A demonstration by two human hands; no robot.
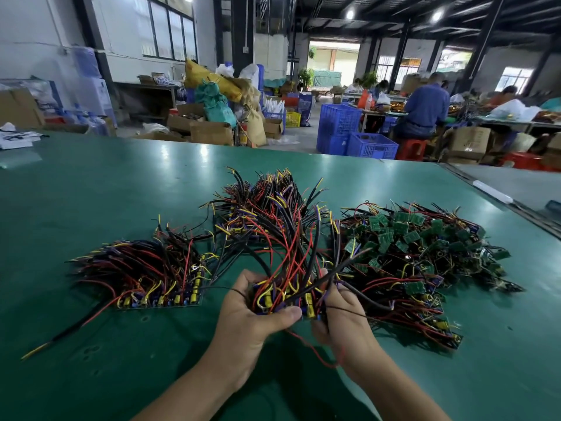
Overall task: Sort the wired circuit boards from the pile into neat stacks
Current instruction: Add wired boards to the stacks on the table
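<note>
My left hand (258, 314) and right hand (343, 317) each grip one bunch of small circuit boards with red, black and yellow wires (288, 296) over the green bench (91, 192), between the aligned left stack (161, 281) and the loose pile (425, 253). Likely hazard: trailing wires snag the pile and drag boards askew.

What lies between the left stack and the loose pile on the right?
Left hand and right hand gripping a bundle of boards, another stack behind, in the head view.

Workshop hall: green table (91, 192), blue crates (340, 120), windows (170, 31), ceiling lamps (437, 16).
</note>
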